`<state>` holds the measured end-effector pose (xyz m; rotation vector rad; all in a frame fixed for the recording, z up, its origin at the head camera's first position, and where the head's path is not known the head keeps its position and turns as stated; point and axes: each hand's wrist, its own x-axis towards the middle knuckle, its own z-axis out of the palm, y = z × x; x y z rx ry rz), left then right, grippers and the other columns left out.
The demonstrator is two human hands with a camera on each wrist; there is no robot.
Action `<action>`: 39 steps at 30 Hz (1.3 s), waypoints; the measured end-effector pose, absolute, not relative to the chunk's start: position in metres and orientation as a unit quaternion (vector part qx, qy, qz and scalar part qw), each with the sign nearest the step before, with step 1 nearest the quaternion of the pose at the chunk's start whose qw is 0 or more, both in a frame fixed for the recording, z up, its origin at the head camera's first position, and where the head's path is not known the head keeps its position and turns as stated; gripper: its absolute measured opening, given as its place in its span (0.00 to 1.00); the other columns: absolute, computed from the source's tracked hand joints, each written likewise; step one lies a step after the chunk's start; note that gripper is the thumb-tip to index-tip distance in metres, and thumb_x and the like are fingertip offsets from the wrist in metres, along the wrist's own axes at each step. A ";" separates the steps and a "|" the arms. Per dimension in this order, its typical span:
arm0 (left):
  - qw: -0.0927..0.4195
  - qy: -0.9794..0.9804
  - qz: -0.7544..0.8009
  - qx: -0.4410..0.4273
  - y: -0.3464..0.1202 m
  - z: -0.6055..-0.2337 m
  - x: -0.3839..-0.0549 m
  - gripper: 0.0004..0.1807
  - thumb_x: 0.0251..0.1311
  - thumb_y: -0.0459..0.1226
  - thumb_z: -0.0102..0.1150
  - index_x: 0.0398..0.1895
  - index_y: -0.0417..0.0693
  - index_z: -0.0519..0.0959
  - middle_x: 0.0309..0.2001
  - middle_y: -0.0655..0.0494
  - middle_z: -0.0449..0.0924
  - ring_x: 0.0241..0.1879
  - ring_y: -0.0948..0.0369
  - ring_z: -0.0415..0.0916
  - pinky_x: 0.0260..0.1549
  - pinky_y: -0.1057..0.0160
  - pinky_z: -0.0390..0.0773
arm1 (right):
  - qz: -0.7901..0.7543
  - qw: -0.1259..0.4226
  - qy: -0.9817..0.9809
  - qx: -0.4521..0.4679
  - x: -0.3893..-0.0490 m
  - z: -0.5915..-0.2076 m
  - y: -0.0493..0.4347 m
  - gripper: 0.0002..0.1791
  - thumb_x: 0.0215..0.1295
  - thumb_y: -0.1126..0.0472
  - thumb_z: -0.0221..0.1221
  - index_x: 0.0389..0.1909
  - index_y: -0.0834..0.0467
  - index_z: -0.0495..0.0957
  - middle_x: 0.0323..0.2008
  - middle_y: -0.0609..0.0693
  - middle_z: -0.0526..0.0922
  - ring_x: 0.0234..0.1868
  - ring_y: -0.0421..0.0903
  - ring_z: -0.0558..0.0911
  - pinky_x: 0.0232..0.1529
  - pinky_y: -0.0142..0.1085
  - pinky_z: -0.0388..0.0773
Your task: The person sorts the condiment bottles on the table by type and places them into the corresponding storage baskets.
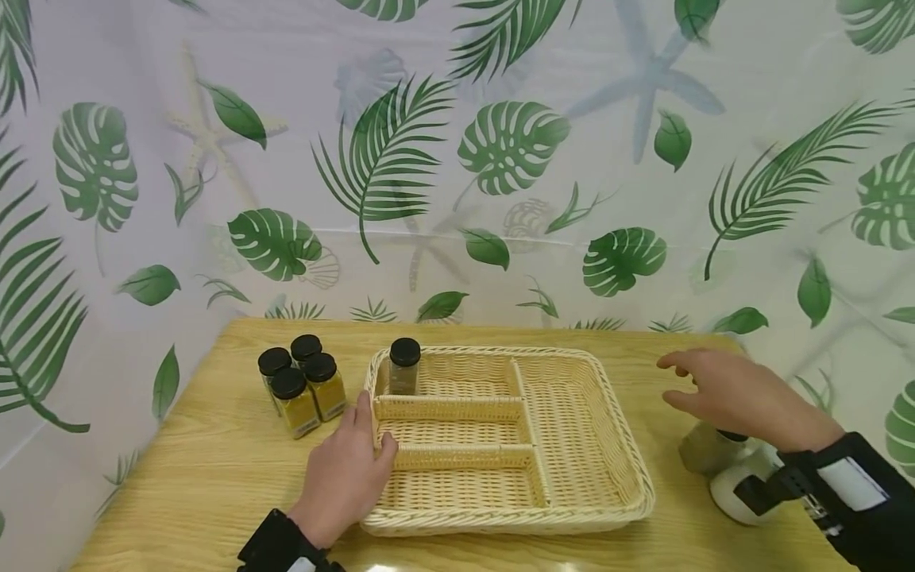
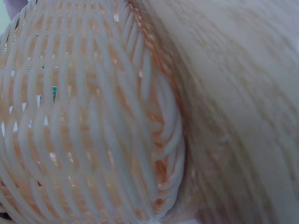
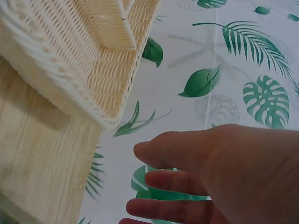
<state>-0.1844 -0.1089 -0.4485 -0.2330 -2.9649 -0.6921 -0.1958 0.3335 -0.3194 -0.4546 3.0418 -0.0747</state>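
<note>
A pale wicker basket (image 1: 586, 445) with several compartments lies on the table. My left hand (image 1: 343, 469) holds its left rim, thumb over the edge and fingers along the outside. The woven wall (image 2: 84, 112) fills much of the left wrist view. One black-capped spice jar (image 1: 404, 373) stands upright in the basket's back left compartment. My right hand (image 1: 750, 397) hovers right of the basket, fingers spread and holding nothing, as the right wrist view also shows. Below it stand a jar (image 1: 700, 449) and a white-looking container (image 1: 732, 492), both partly hidden by the hand and wrist.
Several black-capped spice jars, including a yellow-filled jar (image 1: 296, 409), stand grouped left of the basket. A leaf-patterned cloth (image 1: 500, 199) hangs behind the wooden table (image 1: 193, 477). Dark bands with devices sit on both wrists.
</note>
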 end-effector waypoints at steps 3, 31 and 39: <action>0.038 -0.970 -0.227 -0.078 -0.109 -0.448 -0.184 0.39 0.65 0.51 0.42 0.72 0.35 0.51 0.58 0.37 0.69 0.18 0.61 0.69 0.09 0.62 0.64 | -0.013 0.038 0.990 -0.133 -0.195 -0.324 0.343 0.23 0.60 0.53 0.61 0.49 0.66 0.78 0.42 0.62 0.82 0.41 0.56 0.78 0.34 0.50 0.78; 0.040 -0.969 -0.230 -0.083 -0.109 -0.446 -0.184 0.40 0.65 0.51 0.42 0.72 0.33 0.52 0.57 0.36 0.69 0.29 0.53 0.76 0.15 0.57 0.72 | -0.038 0.122 0.989 -0.078 -0.183 -0.353 0.388 0.22 0.59 0.59 0.62 0.46 0.73 0.76 0.39 0.63 0.82 0.31 0.48 0.78 0.25 0.40 0.72; 0.042 -0.968 -0.234 -0.082 -0.109 -0.445 -0.183 0.40 0.64 0.51 0.42 0.72 0.33 0.52 0.58 0.36 0.69 0.32 0.52 0.76 0.17 0.55 0.73 | -0.032 0.115 0.990 -0.078 -0.186 -0.358 0.388 0.16 0.57 0.61 0.61 0.41 0.69 0.78 0.33 0.60 0.82 0.25 0.45 0.74 0.23 0.40 0.70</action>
